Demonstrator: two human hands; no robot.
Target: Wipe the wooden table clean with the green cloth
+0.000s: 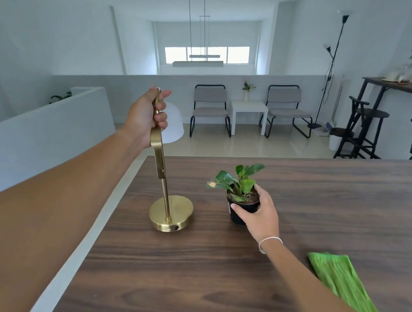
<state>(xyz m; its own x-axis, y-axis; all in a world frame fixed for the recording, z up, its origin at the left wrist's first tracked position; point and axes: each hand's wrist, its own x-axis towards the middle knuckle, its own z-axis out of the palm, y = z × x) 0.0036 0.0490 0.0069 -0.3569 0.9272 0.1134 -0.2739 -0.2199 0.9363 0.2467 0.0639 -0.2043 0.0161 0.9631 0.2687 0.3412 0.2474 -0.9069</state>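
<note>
The dark wooden table [212, 272] fills the lower part of the view. A folded green cloth [344, 284] lies on it at the right, partly hidden by my right forearm. My left hand [145, 117] is closed around the upper stem of a brass table lamp [170, 213], whose round base rests near the table's left edge. My right hand [260, 213] grips the rim of a small black pot with a green plant [240, 193], standing near the table's middle.
The table's left edge [105, 221] runs beside a white low wall. Beyond the far edge are two grey chairs [211, 107], a white side table [248, 109], a floor lamp [330, 67] and a dark high table with stools [373, 118].
</note>
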